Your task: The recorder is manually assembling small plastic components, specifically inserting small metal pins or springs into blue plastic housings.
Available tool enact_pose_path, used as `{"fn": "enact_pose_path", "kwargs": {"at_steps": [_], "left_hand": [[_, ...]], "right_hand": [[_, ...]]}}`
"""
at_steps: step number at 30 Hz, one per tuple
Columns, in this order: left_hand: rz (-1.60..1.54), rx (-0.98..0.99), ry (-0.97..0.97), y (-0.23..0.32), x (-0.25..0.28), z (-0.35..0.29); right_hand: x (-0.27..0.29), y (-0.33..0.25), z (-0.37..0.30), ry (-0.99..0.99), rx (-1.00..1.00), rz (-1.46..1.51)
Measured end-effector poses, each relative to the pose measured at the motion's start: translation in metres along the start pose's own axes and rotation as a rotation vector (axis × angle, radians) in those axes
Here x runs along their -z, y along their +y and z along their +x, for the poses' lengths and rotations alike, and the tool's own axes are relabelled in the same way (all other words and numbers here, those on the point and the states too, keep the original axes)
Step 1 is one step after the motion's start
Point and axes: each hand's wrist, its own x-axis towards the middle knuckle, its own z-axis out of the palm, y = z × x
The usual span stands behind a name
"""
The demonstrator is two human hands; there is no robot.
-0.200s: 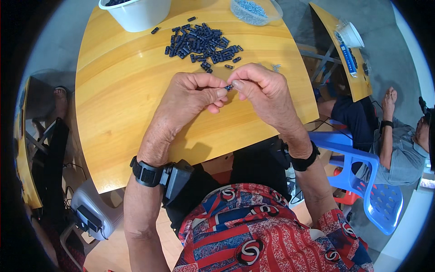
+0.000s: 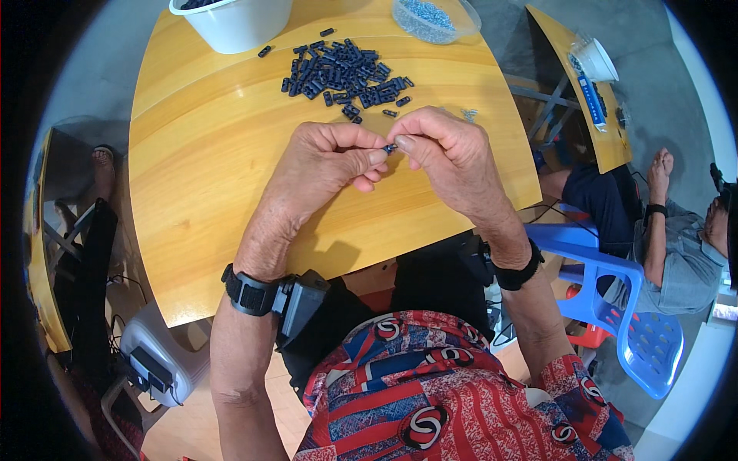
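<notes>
Over the table, my left hand (image 2: 336, 160) pinches a small dark plastic piece (image 2: 390, 148) between thumb and forefinger. My right hand (image 2: 442, 154) meets it from the other side, thumb and forefinger closed at the piece's right end. What the right fingertips grip there is too small to make out; most of the piece is covered by fingers. Just beyond my hands lies a heap of small dark blue-black plastic pieces (image 2: 338, 71), with a few strays at its edges. A few tiny silvery bits (image 2: 469, 114) lie to the right of my right hand.
On the wooden table (image 2: 207, 184), a white tub (image 2: 238, 27) stands at the far left and a clear container (image 2: 438, 23) of small bluish-silver bits at the far right. A blue plastic chair (image 2: 649, 338) and a seated person (image 2: 680, 253) are to the right, beside another table (image 2: 607, 146).
</notes>
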Motion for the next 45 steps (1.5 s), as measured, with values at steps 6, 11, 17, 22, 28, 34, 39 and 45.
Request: {"fn": "enact_pose_path", "kwargs": {"at_steps": [6,11,17,22,28,34,39,45], "left_hand": [[0.014,0.004,0.005,0.0,0.0,0.0],[0.036,0.011,0.002,0.0,0.001,0.0],[-0.014,0.015,-0.018,0.001,0.002,-0.002],[-0.04,0.035,0.018,0.001,0.003,-0.003],[-0.027,0.037,0.013,0.001,0.006,-0.003],[-0.023,0.042,0.044,0.004,0.004,-0.003],[-0.03,0.019,0.046,0.004,0.003,-0.003],[-0.032,0.03,0.058,0.005,0.003,-0.002]], "right_hand": [[-0.001,-0.001,0.0,-0.001,0.019,-0.07],[-0.001,-0.002,0.002,-0.016,0.038,-0.108],[0.002,-0.007,0.006,-0.076,0.265,-0.252],[-0.002,-0.01,0.01,-0.093,0.31,-0.278],[-0.006,-0.008,0.014,-0.09,0.346,-0.254],[-0.013,-0.004,0.012,-0.04,0.327,-0.181],[-0.011,0.003,0.003,-0.034,0.023,0.201],[-0.007,0.007,0.001,0.011,-0.143,0.35]]}}
